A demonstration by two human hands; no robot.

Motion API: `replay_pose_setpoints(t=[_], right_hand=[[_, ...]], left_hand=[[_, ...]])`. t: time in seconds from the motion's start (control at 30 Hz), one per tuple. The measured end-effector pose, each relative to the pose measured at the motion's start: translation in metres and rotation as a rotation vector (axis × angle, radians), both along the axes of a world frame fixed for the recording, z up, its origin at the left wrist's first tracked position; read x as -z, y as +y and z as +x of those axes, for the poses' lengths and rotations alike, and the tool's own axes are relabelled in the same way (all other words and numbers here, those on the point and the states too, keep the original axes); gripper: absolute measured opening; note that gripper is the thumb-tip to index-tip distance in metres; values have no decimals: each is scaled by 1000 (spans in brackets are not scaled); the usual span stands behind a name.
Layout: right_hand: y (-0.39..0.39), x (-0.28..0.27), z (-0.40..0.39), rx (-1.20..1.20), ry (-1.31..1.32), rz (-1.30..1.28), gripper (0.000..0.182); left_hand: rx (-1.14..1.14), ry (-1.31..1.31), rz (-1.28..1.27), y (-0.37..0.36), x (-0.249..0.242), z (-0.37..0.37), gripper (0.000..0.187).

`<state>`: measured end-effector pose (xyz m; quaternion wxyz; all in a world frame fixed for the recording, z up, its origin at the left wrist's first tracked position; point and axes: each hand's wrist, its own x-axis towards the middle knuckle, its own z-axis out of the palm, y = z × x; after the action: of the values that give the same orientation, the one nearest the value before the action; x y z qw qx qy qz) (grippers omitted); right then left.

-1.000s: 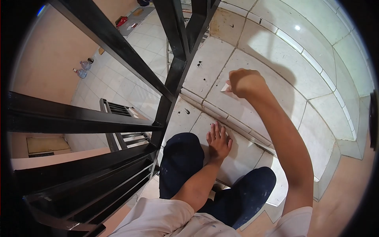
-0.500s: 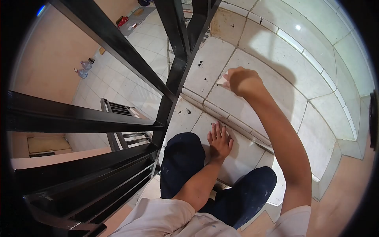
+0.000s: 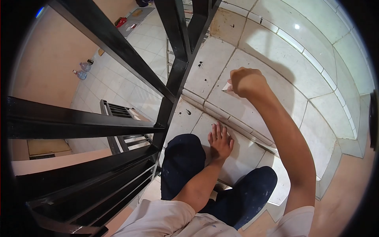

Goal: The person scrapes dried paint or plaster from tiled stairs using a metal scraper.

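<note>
My right hand (image 3: 248,82) is closed over a tiled stair step (image 3: 272,65), its fingers around a small flat white piece (image 3: 226,87). Only a pale corner of that piece shows at the fingertips, and I cannot tell what it is. On the lower step, my left hand (image 3: 220,144) lies flat with its fingers spread, just short of the riser. Black paint-like spots (image 3: 200,64) mark the white tiles left of my right hand. More dark marks (image 3: 188,112) lie on the lower step, left of my left hand.
Black metal railing bars (image 3: 118,49) run along the left side of the stairs. Far below, past the railing, plastic bottles (image 3: 82,74) stand by a wall on the tiled floor. My knees (image 3: 183,154) are bent over the lower step. Curved steps (image 3: 316,39) rise at the upper right.
My right hand has shifted slightly to the right with the white piece, its elbow moving outward. My left hand stays in place on the lower step.
</note>
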<state>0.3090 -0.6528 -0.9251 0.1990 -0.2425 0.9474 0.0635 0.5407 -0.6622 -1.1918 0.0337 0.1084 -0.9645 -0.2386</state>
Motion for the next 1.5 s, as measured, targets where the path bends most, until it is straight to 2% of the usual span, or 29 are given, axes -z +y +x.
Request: replay_pose_setpoints(t=[0.07, 0.13, 0.37, 0.53, 0.67, 0.77, 0.9, 1.03, 1.2, 1.3, 1.43, 1.5], right_hand=[[0, 2, 4, 1, -44, 57, 38], [-1, 9, 8, 39, 25, -19, 38], [3, 5, 7, 10, 33, -50, 40], [-1, 0, 7, 10, -42, 22, 39], [-2, 9, 6, -10, 43, 2, 38], [10, 9, 8, 20, 7, -57, 41], [12, 13, 19, 53, -21, -164, 35], [-5, 9, 34, -8, 24, -134, 35], [-33, 14, 26, 28, 31, -106, 33], [-39, 15, 46, -72, -42, -143, 39], [-53, 35, 58, -54, -91, -192, 42], [-63, 44, 52, -78, 14, -277, 43]], left_hand=[[-3, -5, -6, 0, -1, 1, 69], [-5, 5, -9, 3, -2, -3, 69], [-6, 29, -3, 1, -1, 1, 65], [-11, 43, -18, 2, 1, -2, 66], [-10, 34, -2, 0, 2, 1, 67], [-16, 35, -10, 3, 3, 0, 68], [-15, 27, 19, 0, 1, 0, 69], [-16, 16, 17, 1, 4, 1, 70], [7, -63, -20, 0, -3, 0, 71], [3, -45, 12, 0, 0, 0, 72], [8, -77, 7, -1, -2, 1, 72], [23, -90, -12, -1, -1, 0, 73]])
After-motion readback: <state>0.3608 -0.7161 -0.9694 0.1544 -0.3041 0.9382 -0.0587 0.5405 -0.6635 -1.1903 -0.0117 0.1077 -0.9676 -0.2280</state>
